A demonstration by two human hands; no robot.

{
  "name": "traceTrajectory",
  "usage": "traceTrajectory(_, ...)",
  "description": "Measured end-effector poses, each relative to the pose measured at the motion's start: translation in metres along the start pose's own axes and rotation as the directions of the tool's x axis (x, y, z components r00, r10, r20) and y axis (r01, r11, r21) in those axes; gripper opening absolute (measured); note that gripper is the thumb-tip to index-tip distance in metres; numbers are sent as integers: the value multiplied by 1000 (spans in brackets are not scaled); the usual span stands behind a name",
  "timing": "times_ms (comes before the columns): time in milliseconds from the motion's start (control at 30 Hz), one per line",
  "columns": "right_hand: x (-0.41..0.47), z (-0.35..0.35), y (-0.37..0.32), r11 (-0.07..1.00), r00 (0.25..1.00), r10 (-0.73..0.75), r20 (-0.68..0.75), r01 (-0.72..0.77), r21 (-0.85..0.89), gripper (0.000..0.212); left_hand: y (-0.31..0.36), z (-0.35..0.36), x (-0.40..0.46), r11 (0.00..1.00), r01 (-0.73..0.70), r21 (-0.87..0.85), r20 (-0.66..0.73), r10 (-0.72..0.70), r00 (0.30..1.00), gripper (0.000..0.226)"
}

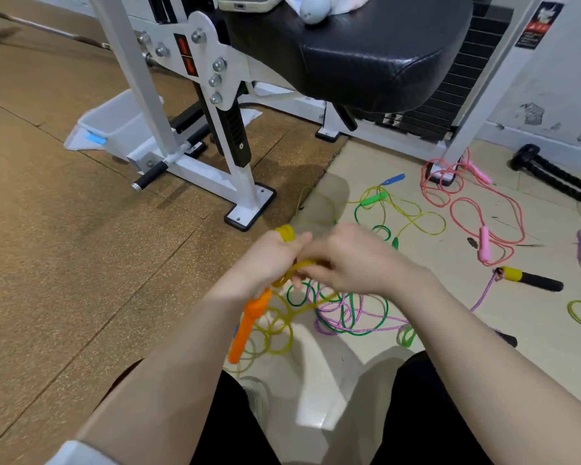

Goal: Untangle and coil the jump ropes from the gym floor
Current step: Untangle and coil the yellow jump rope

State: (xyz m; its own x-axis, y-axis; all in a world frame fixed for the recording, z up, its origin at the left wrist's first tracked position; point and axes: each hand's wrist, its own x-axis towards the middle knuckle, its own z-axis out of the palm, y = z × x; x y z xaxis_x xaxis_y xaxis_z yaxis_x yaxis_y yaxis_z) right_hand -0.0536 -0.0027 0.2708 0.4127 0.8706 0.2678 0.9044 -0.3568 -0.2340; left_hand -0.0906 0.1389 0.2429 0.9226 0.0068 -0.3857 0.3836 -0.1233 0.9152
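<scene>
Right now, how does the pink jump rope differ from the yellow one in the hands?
The pink jump rope lies loose on the tiled floor, untouched; the yellow jump rope is held up by both hands. Pink has pink handles; the yellow one has an orange handle. Both are thin cords in loops.

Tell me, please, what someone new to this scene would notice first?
Probably the two hands at centre: the left hand and right hand grip a yellow rope, whose orange handle hangs below the left hand. Next, the bright tangle on the pale floor: a pink rope to the right, a green rope under the hands. Behind looms a white gym machine with a black seat.
</scene>
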Motion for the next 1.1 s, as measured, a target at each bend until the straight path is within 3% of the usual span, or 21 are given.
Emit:
traceTrajectory(100, -1, -7, 24, 996, 960, 87, -267, -81, 32, 18, 9, -4, -10, 983, 163, -84, 291, -132, 948, 83)
traceTrajectory(167, 0, -4, 32, 971, 929, 210, -304, -161, 179, 20, 12, -4, -14, 976, 185, -111, 446, -117, 887, 81)
traceTrajectory(233, 2, 4, 34, 901, 927, 328, -184, -248, 357, 25, 12, -3, -18, 984, 133, -116, 477, -62, 877, 59)
traceTrajectory(300, 1, 16, 36, 818, 910, 414, -24, -360, 449, 45, 13, -2, -21, 999, 28, -29, 404, -14, 915, 36)
traceTrajectory(400, -8, 28, 43, 502, 784, 562, 264, -577, 644, 50, 11, -13, -17, 999, 54, 2, 271, -52, 961, 44)
traceTrajectory(500, -28, 36, 62, 225, 668, 686, 288, -572, 789, 16, 12, -30, -15, 968, 107, -229, 310, -32, 950, 45)
traceTrajectory(567, -40, 41, 73, 138, 606, 751, 262, -532, 836, 23, 15, -36, -16, 881, 105, -461, 392, 96, 915, 32)
traceTrajectory(633, -45, 51, 76, 170, 597, 756, 269, -575, 800, 29, 16, -37, -15, 710, 171, -683, 497, 280, 822, 25)
traceTrajectory(700, -43, 64, 76, 337, 625, 742, 243, -661, 670, 32, 15, -35, -13, 516, 317, -796, 564, 440, 699, 30)
traceTrajectory(800, -34, 71, 73, 568, 683, 691, 238, -716, 405, 32, 9, -40, -14, 438, 252, -863, 440, 405, 802, 37)
traceTrajectory(867, -29, 70, 60, 669, 703, 585, 404, -700, 249, 36, 11, -40, -11, 385, 203, -901, 371, 436, 820, 41)
traceTrajectory(933, -25, 65, 38, 779, 674, 434, 597, -614, 126, 40, 14, -37, -5, 358, 50, -932, 209, 421, 883, 46)
traceTrajectory(1000, -22, 53, 12, 866, 654, 299, 695, -491, 90, 34, 14, -40, 1, 382, -86, -920, 9, 240, 971, 52)
traceTrajectory(1100, -16, 21, -22, 966, 697, 189, 692, -259, -2, 24, 14, -42, 9, 621, -190, -760, -265, -29, 964, 48)
